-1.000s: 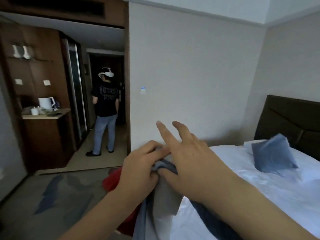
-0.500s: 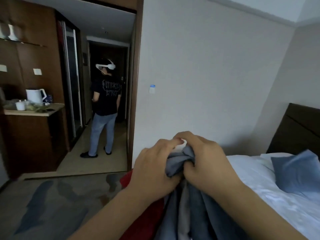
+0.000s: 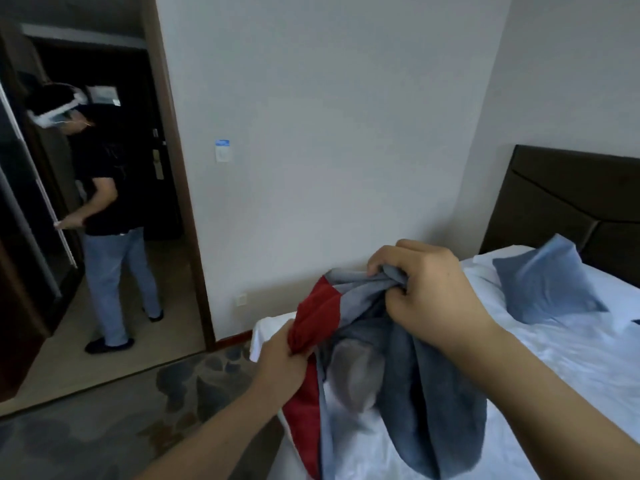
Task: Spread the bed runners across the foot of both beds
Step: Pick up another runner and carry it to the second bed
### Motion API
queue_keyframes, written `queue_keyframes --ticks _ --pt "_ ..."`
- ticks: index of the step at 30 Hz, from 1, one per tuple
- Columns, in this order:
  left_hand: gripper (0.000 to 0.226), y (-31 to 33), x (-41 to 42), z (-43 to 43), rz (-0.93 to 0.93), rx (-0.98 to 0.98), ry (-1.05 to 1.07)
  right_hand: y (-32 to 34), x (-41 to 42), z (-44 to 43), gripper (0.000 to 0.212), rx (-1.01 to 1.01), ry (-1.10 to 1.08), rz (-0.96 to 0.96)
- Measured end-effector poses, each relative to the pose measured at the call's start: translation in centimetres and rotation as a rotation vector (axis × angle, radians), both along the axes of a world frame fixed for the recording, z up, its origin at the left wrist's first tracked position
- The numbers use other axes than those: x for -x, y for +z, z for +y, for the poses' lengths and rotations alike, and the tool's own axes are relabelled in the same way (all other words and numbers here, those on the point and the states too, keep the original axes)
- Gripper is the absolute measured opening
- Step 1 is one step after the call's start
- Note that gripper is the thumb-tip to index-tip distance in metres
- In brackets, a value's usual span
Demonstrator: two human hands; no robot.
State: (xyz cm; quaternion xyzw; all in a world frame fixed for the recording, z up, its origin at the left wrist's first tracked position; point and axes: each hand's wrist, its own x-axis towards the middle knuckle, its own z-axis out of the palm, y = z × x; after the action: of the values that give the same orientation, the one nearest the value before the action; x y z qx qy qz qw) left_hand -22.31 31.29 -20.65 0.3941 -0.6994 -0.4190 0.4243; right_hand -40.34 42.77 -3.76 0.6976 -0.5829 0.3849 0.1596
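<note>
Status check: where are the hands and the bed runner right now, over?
Left hand gripping the red end, right hand gripping the grey part. Bed runner still bunched, held above the white bed. Blue cushion near the headboard, nothing blocking.

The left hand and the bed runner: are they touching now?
Touching. The head view shows the left hand closed on the red edge of the bed runner, with the cloth pinched inside its grip. The right hand holds the grey part.
</note>
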Motion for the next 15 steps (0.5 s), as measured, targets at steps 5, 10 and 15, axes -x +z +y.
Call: queue_keyframes --ticks 5,10,15 --pt "0.021 7.4 6.1 -6.4 0.095 0.191 0.121 2.1 6.8 -1.5 0.042 -0.122 -0.227 -0.031" --pt "0.042 17.0 12.1 -8.7 -0.070 0.621 0.059 2.4 12.3 -0.2 0.069 -0.326 -0.493 0.049" --pt "0.038 18.6 20.1 -8.7 -0.379 0.914 -0.182 0.7 15.0 -0.6 0.119 -0.290 -0.606 0.068"
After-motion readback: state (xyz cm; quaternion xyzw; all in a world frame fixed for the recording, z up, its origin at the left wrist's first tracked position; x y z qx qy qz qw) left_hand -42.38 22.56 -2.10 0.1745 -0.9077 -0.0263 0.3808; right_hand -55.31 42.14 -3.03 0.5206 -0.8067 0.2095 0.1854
